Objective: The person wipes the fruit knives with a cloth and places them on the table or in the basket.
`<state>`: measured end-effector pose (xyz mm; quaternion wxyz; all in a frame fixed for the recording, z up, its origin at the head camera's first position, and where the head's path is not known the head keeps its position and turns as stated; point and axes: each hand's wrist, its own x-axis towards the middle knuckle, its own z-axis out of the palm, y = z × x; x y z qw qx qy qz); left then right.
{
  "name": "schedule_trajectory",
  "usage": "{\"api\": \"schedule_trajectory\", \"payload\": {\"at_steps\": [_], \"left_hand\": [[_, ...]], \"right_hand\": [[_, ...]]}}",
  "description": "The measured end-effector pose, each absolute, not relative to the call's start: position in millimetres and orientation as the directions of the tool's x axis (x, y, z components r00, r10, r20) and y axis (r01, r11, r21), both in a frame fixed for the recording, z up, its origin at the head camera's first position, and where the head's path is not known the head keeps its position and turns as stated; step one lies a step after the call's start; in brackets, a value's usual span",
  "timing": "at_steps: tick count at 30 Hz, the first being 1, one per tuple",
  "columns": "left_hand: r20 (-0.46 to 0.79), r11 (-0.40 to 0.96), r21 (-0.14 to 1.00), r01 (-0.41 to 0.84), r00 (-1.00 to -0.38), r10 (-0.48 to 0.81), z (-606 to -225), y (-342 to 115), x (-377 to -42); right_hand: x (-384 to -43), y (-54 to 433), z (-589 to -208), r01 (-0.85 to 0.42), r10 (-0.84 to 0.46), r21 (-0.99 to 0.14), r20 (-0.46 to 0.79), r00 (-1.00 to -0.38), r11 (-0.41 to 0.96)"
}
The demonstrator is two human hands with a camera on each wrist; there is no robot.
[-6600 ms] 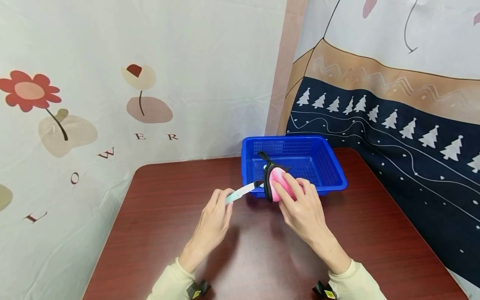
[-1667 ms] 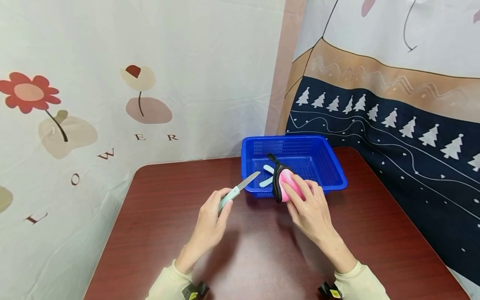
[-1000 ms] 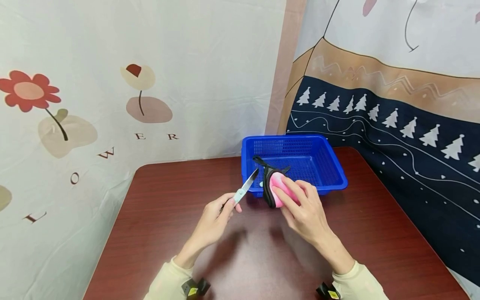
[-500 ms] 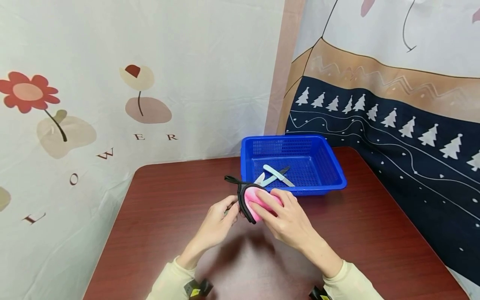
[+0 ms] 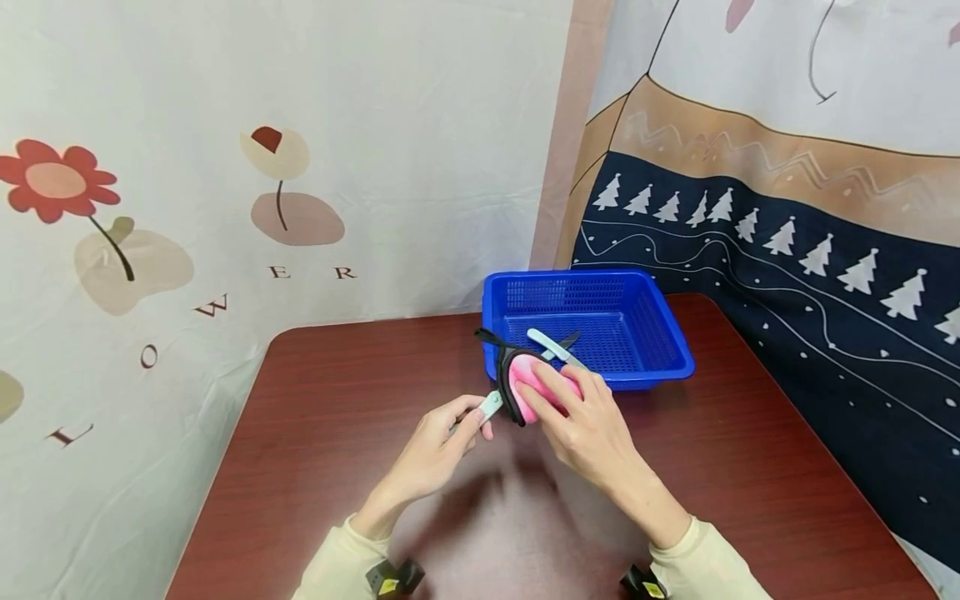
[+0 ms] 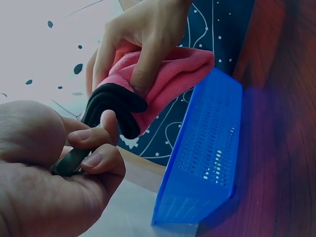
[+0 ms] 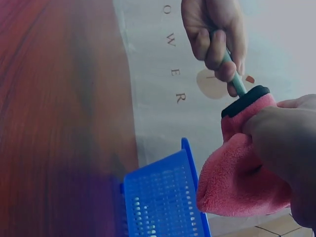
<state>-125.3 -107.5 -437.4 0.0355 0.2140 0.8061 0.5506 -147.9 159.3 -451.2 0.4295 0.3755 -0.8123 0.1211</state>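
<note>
My left hand (image 5: 431,450) grips the pale green handle of a knife (image 5: 491,405), which points up and to the right. My right hand (image 5: 592,433) pinches a pink cloth (image 5: 525,383) with a black edge and a black loop. The cloth is folded around the knife's blade, hiding it. In the left wrist view the fingers curl round the knife handle (image 6: 71,162), and the right hand squeezes the pink cloth (image 6: 182,69) beyond. From the right wrist, the knife handle (image 7: 238,84) meets the cloth's black border (image 7: 244,101). Both hands are above the table.
Behind the hands stands a blue plastic basket (image 5: 678,362) on the brown table (image 5: 337,392). Inside it lie crossed knives with pale handles, among them a light blue one (image 5: 546,340); the cloth partly hides them. Patterned fabric (image 5: 757,275) hangs behind the table.
The blade was bare 1.7 s ago; the left hand then turned the knife and the right hand brought the cloth left over the blade. Since half a second ago, the cloth has shifted slightly right and up.
</note>
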Motion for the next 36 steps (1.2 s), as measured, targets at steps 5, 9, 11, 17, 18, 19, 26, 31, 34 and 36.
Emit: {"api": "schedule_trajectory", "payload": {"at_steps": [5,9,11,17,18,19,26,31,34,36], "left_hand": [[0.172,0.306,0.902,0.305,-0.904,0.392,-437.2,-107.5,-125.1],[0.163,0.315,0.901,0.300,-0.904,0.396,-438.0,-107.7,-124.7],[0.159,0.317,0.900,0.298,-0.904,0.398,-438.4,-107.8,-124.7],[0.134,0.310,0.911,0.272,-0.906,0.401,-440.4,-108.6,-124.4],[0.128,0.308,0.914,0.264,-0.908,0.400,-440.8,-109.0,-124.2],[0.122,0.304,0.917,0.257,-0.909,0.399,-440.9,-109.4,-123.9],[0.118,0.298,0.924,0.239,-0.921,0.372,-439.1,-111.9,-123.5],[0.115,0.306,0.925,0.226,-0.933,0.342,-439.4,-111.2,-125.8],[0.118,0.306,0.925,0.225,-0.936,0.330,-439.5,-110.1,-126.9],[0.124,0.303,0.926,0.227,-0.938,0.324,-439.0,-109.3,-127.3]], "right_hand": [[-152.0,166.5,-450.8,-0.682,-0.478,0.100,0.786,-0.393,0.725],[-155.7,171.6,-450.5,-0.663,-0.451,0.086,0.797,-0.402,0.744],[-157.5,174.5,-450.3,-0.655,-0.436,0.076,0.803,-0.407,0.752],[-161.4,186.0,-449.4,-0.624,-0.418,0.060,0.792,-0.446,0.779],[-161.7,188.4,-449.1,-0.615,-0.416,0.059,0.787,-0.456,0.786],[-162.3,190.7,-448.6,-0.605,-0.412,0.058,0.784,-0.465,0.794],[-164.9,202.4,-445.0,-0.566,-0.352,0.017,0.798,-0.489,0.824],[-162.4,194.3,-443.5,-0.623,-0.361,0.021,0.830,-0.425,0.782],[-159.1,183.6,-444.0,-0.664,-0.380,0.042,0.846,-0.373,0.747],[-156.5,175.8,-444.8,-0.687,-0.397,0.063,0.852,-0.341,0.724]]}}
